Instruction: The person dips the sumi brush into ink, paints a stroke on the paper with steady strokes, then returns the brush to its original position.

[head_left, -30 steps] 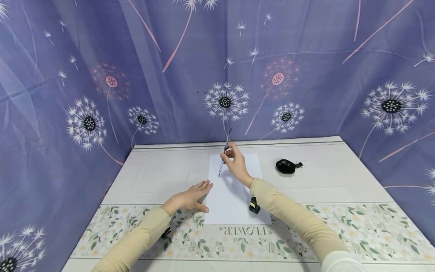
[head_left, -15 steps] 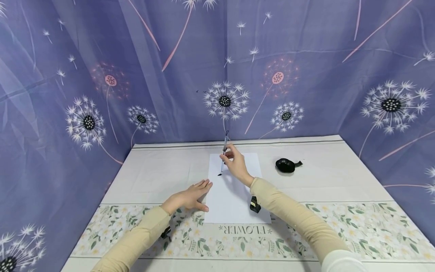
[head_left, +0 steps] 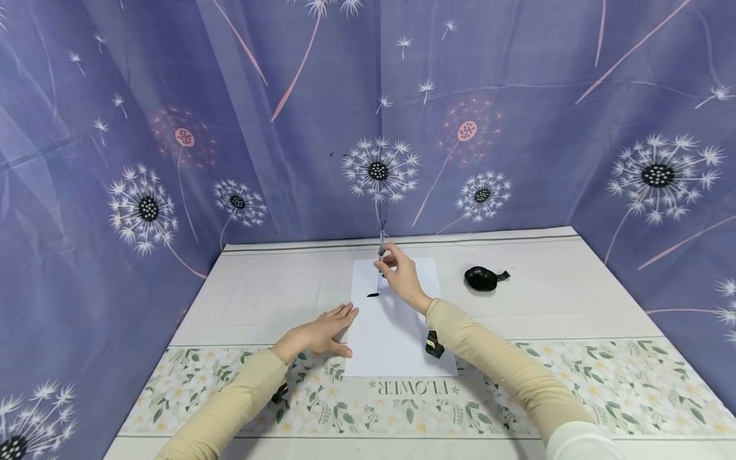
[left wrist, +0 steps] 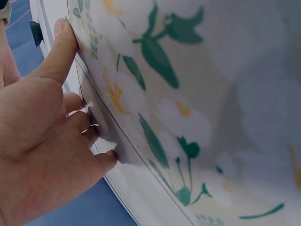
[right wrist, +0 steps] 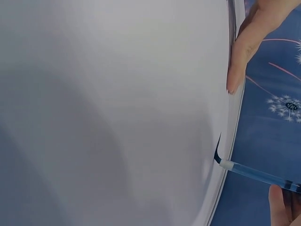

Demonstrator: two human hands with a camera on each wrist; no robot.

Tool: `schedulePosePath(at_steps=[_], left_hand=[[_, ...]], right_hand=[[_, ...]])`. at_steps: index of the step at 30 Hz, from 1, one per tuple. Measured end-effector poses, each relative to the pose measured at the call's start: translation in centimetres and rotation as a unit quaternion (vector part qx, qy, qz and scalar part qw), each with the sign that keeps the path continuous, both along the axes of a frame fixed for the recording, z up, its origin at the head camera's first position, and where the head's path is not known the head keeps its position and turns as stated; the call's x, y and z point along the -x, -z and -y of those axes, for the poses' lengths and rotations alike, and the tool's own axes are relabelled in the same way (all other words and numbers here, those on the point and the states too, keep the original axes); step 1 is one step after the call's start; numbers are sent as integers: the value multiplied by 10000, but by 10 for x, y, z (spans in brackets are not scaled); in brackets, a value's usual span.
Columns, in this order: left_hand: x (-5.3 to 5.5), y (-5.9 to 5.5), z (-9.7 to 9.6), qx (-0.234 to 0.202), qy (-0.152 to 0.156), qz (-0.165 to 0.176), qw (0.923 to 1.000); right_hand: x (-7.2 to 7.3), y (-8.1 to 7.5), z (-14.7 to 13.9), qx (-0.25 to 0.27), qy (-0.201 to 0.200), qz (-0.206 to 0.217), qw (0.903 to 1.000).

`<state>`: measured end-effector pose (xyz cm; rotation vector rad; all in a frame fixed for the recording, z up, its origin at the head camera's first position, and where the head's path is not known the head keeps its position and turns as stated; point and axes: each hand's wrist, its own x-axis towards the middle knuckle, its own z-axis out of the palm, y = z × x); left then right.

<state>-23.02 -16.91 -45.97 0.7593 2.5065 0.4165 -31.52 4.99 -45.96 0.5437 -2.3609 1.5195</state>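
A white sheet of paper (head_left: 397, 338) lies on the table. My right hand (head_left: 404, 280) pinches a writing brush (right wrist: 256, 174) between thumb and fingers, holding it nearly upright. The brush's dark tip is bent against the sheet in the right wrist view. A short black stroke (head_left: 373, 295) shows at the tip, in the upper left part of the paper. My left hand (head_left: 319, 335) rests with its fingers spread along the sheet's left edge. In the left wrist view the left hand (left wrist: 37, 132) has its thumb and fingertips down at the tabletop, holding nothing.
A small black dish (head_left: 480, 279) with a short handle stands right of the paper. A patterned cloth (head_left: 586, 383) with a flower band covers the table. Purple dandelion curtains (head_left: 299, 160) enclose the back and sides. A black wrist camera (head_left: 434, 345) hangs below the right sleeve.
The brush tip has moved slightly right, and a small black mark has lengthened into a short stroke. The brush is more upright than a second ago. The left hand has stayed in place.
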Motion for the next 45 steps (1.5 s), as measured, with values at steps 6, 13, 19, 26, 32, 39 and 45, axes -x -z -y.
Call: schedulePosePath(at_steps=[6, 13, 19, 26, 32, 39, 45], left_hand=[[0, 0, 0, 2, -5, -23, 10000], [1, 4, 1, -18, -9, -18, 10000], [3, 5, 2, -36, -10, -59, 10000], [5, 4, 2, -80, 3, -114, 9999], [5, 5, 2, -90, 55, -149, 9998], [3, 7, 2, -99, 12, -78, 9999], [0, 8, 4, -150, 9, -62, 9999]], right_hand=[[-1, -1, -6, -89, 92, -24, 9999], [-1, -3, -10, -244, 142, -208, 9994], [3, -5, -16, -339, 261, -272, 9987], [5, -9, -25, -396, 413, -193, 9982], [6, -10, -33, -522, 501, -242, 9971], [5, -7, -40, -668, 523, -289, 9960], [2, -7, -44, -870, 553, -389, 9939]])
